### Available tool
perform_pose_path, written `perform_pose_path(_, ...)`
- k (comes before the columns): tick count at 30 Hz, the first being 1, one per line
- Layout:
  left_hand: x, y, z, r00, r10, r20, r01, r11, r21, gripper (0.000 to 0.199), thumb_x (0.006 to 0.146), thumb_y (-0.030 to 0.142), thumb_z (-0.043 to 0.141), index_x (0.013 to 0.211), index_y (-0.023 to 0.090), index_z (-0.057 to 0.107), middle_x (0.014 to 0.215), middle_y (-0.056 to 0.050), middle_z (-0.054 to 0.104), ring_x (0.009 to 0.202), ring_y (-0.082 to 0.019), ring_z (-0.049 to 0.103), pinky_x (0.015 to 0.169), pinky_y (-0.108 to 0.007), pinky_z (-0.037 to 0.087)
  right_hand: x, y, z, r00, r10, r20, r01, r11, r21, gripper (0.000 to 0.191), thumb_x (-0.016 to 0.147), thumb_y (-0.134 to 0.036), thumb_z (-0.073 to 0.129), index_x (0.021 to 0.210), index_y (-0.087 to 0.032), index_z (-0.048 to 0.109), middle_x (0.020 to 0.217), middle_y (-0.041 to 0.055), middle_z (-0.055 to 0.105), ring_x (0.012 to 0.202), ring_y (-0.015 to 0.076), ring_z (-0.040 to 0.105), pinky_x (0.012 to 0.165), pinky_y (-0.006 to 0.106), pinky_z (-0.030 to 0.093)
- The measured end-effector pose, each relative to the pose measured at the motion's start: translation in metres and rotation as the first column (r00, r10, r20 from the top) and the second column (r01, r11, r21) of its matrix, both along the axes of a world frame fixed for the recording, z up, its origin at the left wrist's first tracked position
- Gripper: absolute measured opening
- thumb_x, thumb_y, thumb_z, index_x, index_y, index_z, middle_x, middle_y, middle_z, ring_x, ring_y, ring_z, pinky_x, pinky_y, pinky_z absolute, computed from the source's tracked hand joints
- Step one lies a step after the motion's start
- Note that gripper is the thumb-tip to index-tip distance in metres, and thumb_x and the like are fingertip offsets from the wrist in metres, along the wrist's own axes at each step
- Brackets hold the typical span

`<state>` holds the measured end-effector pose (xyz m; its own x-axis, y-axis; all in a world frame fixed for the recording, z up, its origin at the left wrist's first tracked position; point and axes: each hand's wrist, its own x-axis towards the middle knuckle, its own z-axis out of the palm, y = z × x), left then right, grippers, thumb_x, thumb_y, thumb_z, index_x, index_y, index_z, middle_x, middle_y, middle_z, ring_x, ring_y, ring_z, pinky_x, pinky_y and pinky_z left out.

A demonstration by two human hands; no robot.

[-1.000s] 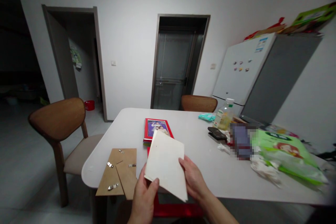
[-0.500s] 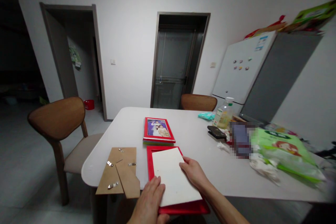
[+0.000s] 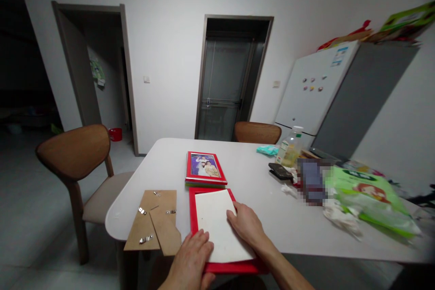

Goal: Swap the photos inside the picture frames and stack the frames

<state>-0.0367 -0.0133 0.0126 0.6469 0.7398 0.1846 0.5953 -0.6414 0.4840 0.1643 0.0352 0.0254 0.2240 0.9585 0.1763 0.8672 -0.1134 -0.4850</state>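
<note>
A red picture frame [image 3: 193, 208] lies at the table's near edge, its lower end reaching toward me. Inside it rests a white sheet of card [image 3: 220, 226], nearly squared with the frame. My left hand [image 3: 193, 253] is closed on the frame's lower left side, fingertips over the card's edge and thumb near the frame's bottom. My right hand [image 3: 247, 224] grips the card's right edge, thumb on top, other fingers partly hidden. To the left lies a brown backing board [image 3: 142, 222] with metal clips and a loose stand leg [image 3: 166, 231] on it.
Beyond the frame lies another red picture frame [image 3: 220, 167] with a photo. On the right are a bottle [image 3: 288, 147], a black wallet-like item [image 3: 280, 171], crumpled tissue [image 3: 343, 219] and a green package [image 3: 374, 195]. Wooden chairs [image 3: 74, 152] stand left and behind the white table [image 3: 254, 158].
The white card has shifted left and turned into closer line with the red frame. My right hand has moved slightly left with it; my left hand stays at the frame's lower left.
</note>
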Motion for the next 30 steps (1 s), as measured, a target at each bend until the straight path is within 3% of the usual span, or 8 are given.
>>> perform_pose_path(4,0.002,0.001,0.008,0.998,-0.005,-0.068,0.005,1.000,-0.001,0.050,0.062,0.015,0.057,0.111,0.018,0.048,0.125,-0.010,0.043,0.117,-0.027,0.034,0.097,-0.046,0.025,-0.006,-0.006,0.000,0.964,-0.025,0.264,0.045,0.997,-0.070,0.032,0.073,-0.034,0.039,0.091,-0.015,0.057,0.088,0.0122,0.059,0.076,0.0219,0.056,0.062,0.029,0.038)
perform_pose_path(9,-0.006,-0.001,0.008,0.997,0.009,-0.071,-0.008,1.000,0.015,0.055,0.063,0.014,0.056,0.116,0.018,0.044,0.126,-0.011,0.040,0.118,-0.025,0.033,0.098,-0.044,0.026,-0.008,-0.007,-0.002,0.946,-0.009,0.323,0.027,0.998,-0.052,0.031,0.074,-0.030,0.039,0.096,-0.015,0.055,0.091,0.0106,0.057,0.077,0.0209,0.055,0.062,0.028,0.037)
perform_pose_path(14,-0.066,0.009,-0.002,0.973,0.216,-0.080,-0.200,0.964,0.175,0.069,0.059,0.011,0.059,0.122,0.024,0.035,0.132,-0.008,0.032,0.120,-0.027,0.027,0.097,-0.049,0.025,-0.015,-0.013,0.000,0.971,0.088,0.220,-0.092,0.996,0.010,0.036,0.077,-0.031,0.036,0.107,-0.017,0.052,0.100,0.0096,0.054,0.088,0.0187,0.052,0.071,0.027,0.037)
perform_pose_path(18,-0.118,0.018,-0.020,0.896,0.431,-0.104,-0.389,0.876,0.285,0.056,0.063,0.015,0.057,0.117,0.020,0.042,0.126,-0.011,0.041,0.115,-0.028,0.036,0.092,-0.049,0.031,-0.029,-0.019,0.008,0.924,0.260,0.280,-0.259,0.965,-0.043,0.031,0.079,-0.032,0.036,0.083,-0.019,0.063,0.091,0.0085,0.058,0.089,0.0193,0.050,0.077,0.028,0.034)
perform_pose_path(20,-0.131,0.020,-0.031,0.902,0.425,-0.080,-0.375,0.860,0.346,0.055,0.065,0.017,0.055,0.117,0.022,0.041,0.124,-0.009,0.043,0.114,-0.027,0.038,0.091,-0.049,0.033,-0.031,-0.019,0.008,0.885,0.333,0.324,-0.319,0.943,-0.097,0.033,0.080,-0.034,0.034,0.076,-0.019,0.063,0.089,0.0079,0.058,0.089,0.0200,0.049,0.077,0.029,0.033)
perform_pose_path(24,-0.136,0.025,-0.050,0.918,0.394,-0.051,-0.323,0.814,0.482,0.052,0.066,0.018,0.054,0.117,0.025,0.042,0.120,-0.007,0.049,0.110,-0.027,0.044,0.086,-0.048,0.039,-0.032,-0.010,-0.004,0.877,0.281,0.391,-0.272,0.959,-0.079,0.036,0.080,-0.037,0.033,0.107,-0.021,0.052,0.116,0.0096,0.048,0.106,0.0247,0.040,0.084,0.037,0.028)
perform_pose_path(28,-0.140,0.034,-0.048,0.936,0.353,-0.010,-0.277,0.751,0.600,0.038,0.073,0.020,0.049,0.110,0.026,0.049,0.110,-0.004,0.057,0.101,-0.022,0.052,0.081,-0.037,0.045,-0.032,-0.003,-0.009,0.900,0.217,0.379,-0.213,0.976,-0.055,0.041,0.081,-0.036,0.031,0.115,-0.020,0.046,0.123,0.0112,0.043,0.110,0.0267,0.036,0.088,0.042,0.024)
perform_pose_path(30,-0.144,0.037,-0.041,0.945,0.328,-0.001,-0.252,0.729,0.636,0.035,0.076,0.022,0.047,0.111,0.026,0.049,0.108,-0.002,0.058,0.100,-0.020,0.053,0.080,-0.034,0.046,-0.030,-0.007,-0.003,0.915,0.265,0.305,-0.250,0.964,-0.088,0.043,0.078,-0.039,0.036,0.115,-0.021,0.046,0.124,0.0109,0.041,0.111,0.0267,0.036,0.089,0.042,0.024)
